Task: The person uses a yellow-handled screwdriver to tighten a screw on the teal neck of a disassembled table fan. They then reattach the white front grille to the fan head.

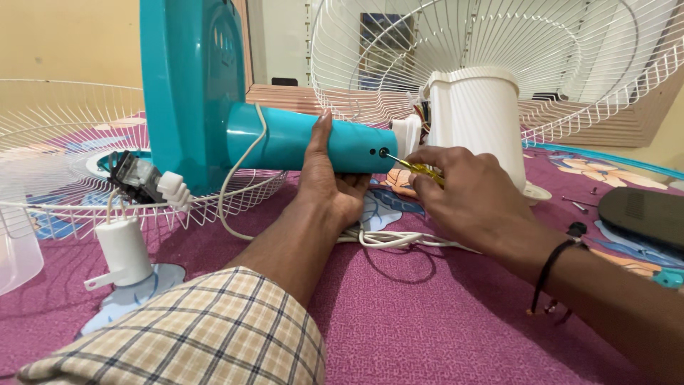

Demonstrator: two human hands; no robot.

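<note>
Hiding most of the yellow screwdriver (420,169), right hand (467,196) grips it.

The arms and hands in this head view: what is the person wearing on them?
The left arm comes out of a short checked sleeve, beige with dark blue and brown lines, and is bare below it. The left hand has no glove or ring in view. The right hand is bare too; a thin black cord bracelet circles that wrist.
</note>
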